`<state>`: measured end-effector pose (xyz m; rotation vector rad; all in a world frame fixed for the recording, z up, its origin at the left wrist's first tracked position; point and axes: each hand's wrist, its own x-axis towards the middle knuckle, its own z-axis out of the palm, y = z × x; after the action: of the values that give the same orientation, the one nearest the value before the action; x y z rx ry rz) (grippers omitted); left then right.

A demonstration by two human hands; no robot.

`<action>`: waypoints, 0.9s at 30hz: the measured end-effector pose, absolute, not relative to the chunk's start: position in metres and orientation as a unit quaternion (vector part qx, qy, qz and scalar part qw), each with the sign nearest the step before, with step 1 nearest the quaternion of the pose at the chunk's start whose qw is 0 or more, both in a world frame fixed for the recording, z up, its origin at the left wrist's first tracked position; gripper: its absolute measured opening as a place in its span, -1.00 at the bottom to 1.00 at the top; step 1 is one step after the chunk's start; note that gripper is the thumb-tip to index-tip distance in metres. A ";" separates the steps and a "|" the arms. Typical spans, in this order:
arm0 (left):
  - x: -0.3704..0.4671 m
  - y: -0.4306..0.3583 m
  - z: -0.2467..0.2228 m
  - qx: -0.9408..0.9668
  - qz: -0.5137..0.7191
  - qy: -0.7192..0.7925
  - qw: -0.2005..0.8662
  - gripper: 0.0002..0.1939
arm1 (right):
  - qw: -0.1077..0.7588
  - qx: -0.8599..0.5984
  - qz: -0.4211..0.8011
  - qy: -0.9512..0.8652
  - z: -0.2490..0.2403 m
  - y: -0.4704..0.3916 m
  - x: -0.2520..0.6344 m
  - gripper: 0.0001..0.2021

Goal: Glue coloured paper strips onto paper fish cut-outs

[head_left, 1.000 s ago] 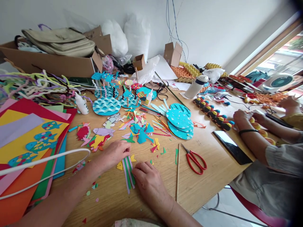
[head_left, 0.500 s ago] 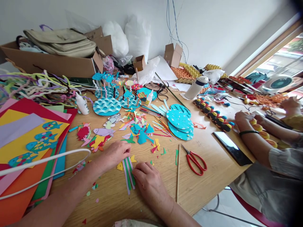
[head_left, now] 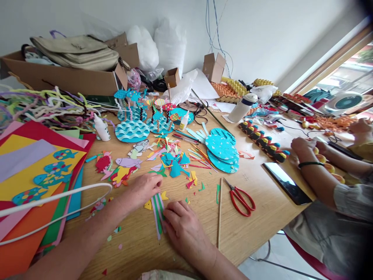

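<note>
Narrow green and lilac paper strips (head_left: 158, 214) lie side by side on the wooden table in front of me. At their far ends my left hand (head_left: 145, 187) rests with curled fingers, pressed onto the strips. My right hand (head_left: 184, 223) is closed at their right edge, its bent fingers touching the outer strip; the fingertips are partly hidden. A yellow paper fish (head_left: 148, 205) sits just left of the strips, its tail showing on their other side. Blue paper scraps (head_left: 174, 165) are heaped beyond my left hand.
Red-handled scissors (head_left: 242, 200) and a thin wooden stick (head_left: 220, 214) lie to the right, near a phone (head_left: 287, 182). Coloured paper sheets (head_left: 72, 155) and a white cable (head_left: 87, 187) are at left. Glue bottles (head_left: 101, 128) stand farther back. A co-worker's arms (head_left: 311, 167) work at right.
My right hand's fingers have shifted slightly over the right edge of the strips. My left hand stays at their far ends. The view has moved very slightly.
</note>
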<state>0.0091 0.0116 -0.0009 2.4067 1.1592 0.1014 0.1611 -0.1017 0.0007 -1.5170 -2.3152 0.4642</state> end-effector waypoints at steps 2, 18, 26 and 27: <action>0.009 0.010 0.000 0.881 0.046 0.421 0.211 -0.92 | 0.153 -0.535 0.181 -0.811 0.005 -0.103 0.162 -0.90; 0.010 0.000 0.005 0.911 0.022 0.390 0.134 -0.92 | 0.103 -0.559 0.114 -0.815 0.035 -0.099 0.240 -0.82; 0.014 -0.001 0.013 0.903 0.019 0.403 0.148 -0.86 | -0.118 -0.510 0.126 -0.843 0.044 -0.090 0.291 -0.69; 0.013 -0.001 0.012 0.902 0.019 0.405 0.149 -0.86 | -0.132 -0.496 0.124 -0.849 0.045 -0.087 0.291 -0.72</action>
<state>0.0135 -0.0009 0.0118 2.5924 1.1640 0.0559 0.2908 -0.0875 0.0452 -1.7054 -2.9168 0.4258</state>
